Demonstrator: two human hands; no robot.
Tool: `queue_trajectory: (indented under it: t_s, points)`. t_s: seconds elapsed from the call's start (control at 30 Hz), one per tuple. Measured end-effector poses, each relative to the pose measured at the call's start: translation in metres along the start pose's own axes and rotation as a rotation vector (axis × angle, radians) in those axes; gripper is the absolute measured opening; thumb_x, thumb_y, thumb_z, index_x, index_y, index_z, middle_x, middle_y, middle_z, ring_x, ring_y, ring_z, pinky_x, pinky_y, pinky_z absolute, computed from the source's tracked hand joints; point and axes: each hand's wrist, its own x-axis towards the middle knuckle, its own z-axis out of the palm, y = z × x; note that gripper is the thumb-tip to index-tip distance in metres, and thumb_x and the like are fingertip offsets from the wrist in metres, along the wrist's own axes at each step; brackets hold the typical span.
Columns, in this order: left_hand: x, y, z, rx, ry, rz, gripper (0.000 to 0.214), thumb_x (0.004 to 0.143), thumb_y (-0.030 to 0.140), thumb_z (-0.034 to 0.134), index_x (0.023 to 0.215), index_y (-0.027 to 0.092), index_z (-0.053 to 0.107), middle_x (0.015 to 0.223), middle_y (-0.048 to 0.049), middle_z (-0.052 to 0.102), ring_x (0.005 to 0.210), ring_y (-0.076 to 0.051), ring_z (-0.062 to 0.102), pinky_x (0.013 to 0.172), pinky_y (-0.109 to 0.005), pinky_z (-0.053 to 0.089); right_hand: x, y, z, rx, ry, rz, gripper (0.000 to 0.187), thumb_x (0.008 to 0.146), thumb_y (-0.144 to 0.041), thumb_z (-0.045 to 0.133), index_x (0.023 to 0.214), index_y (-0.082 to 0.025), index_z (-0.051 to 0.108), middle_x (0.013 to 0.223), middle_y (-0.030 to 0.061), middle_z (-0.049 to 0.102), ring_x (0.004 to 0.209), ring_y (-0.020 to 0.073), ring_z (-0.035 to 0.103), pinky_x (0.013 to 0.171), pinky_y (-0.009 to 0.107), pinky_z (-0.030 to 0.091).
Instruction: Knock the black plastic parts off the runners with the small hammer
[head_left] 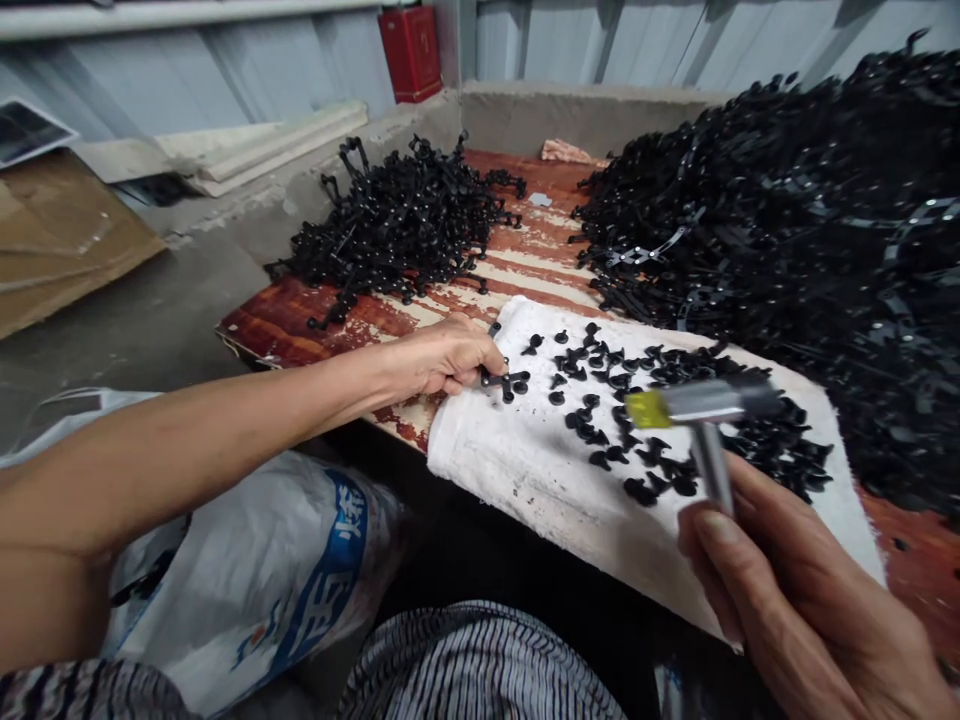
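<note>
My left hand (442, 355) reaches across to the left edge of a white cloth (525, 470) and pinches a small black plastic part (501, 382) there. My right hand (795, 600) is closed round the metal handle of a small hammer (709, 410) with a yellow-tipped head, held above the cloth. Several small black pieces (637, 400) lie scattered over the cloth, denser toward its right side.
The cloth lies on a worn red wooden board (300, 320). A heap of black plastic strips (405, 220) sits at the back left, a much larger heap (810, 220) at the right. A white printed sack (285, 570) lies below left, cardboard (60, 240) on the floor.
</note>
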Motion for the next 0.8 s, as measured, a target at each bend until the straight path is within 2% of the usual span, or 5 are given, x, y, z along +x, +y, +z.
queue_trajectory:
  t_s: [0.13, 0.23, 0.4, 0.63, 0.8]
  points:
    - [0.005, -0.001, -0.002, 0.055, -0.035, 0.013, 0.028, 0.064, 0.001, 0.065, 0.050, 0.017, 0.045, 0.040, 0.0062, 0.039, 0.030, -0.002, 0.024, 0.032, -0.017, 0.013, 0.021, -0.017, 0.015, -0.146, -0.178, -0.326, 0.048, 0.085, -0.036, 0.056, 0.131, -0.023, 0.064, 0.107, 0.0097, 0.074, 0.072, 0.0220, 0.071, 0.080, 0.044, 0.059]
    - [0.010, -0.002, -0.003, 0.053, -0.028, 0.034, 0.030, 0.060, 0.001, 0.068, 0.050, 0.017, 0.046, 0.041, 0.0057, 0.041, 0.030, -0.002, 0.026, 0.033, -0.017, 0.015, 0.035, -0.026, 0.026, -0.194, -0.204, -0.494, 0.047, 0.088, -0.027, 0.051, 0.133, -0.023, 0.063, 0.100, 0.0092, 0.074, 0.069, 0.0198, 0.069, 0.070, 0.037, 0.059]
    - [0.010, -0.008, -0.004, 0.070, -0.015, 0.057, 0.025, 0.062, 0.006, 0.068, 0.053, 0.017, 0.049, 0.040, 0.0073, 0.036, 0.030, -0.003, 0.026, 0.033, -0.018, 0.015, 0.048, -0.034, 0.033, -0.311, -0.173, -0.617, 0.051, 0.090, -0.023, 0.045, 0.140, -0.022, 0.057, 0.077, 0.0052, 0.066, 0.053, 0.0153, 0.057, 0.048, 0.028, 0.050]
    - [0.011, -0.018, -0.004, 0.093, 0.008, 0.119, 0.020, 0.062, 0.012, 0.068, 0.061, 0.018, 0.049, 0.043, 0.0081, 0.036, 0.034, -0.004, 0.029, 0.036, -0.019, 0.018, 0.053, -0.028, 0.034, -0.439, -0.196, -0.757, 0.049, 0.090, -0.013, 0.042, 0.137, -0.016, 0.056, 0.074, 0.0033, 0.063, 0.053, 0.0143, 0.056, 0.043, 0.025, 0.047]
    - [0.009, -0.006, -0.002, 0.140, -0.011, 0.023, 0.017, 0.064, 0.009, 0.064, 0.063, 0.018, 0.049, 0.042, 0.0085, 0.034, 0.036, -0.004, 0.026, 0.040, -0.020, 0.023, 0.054, -0.032, 0.034, -0.460, -0.101, -0.851, 0.052, 0.091, -0.009, 0.044, 0.142, -0.016, 0.051, 0.075, 0.0030, 0.060, 0.056, 0.0137, 0.057, 0.046, 0.024, 0.048]
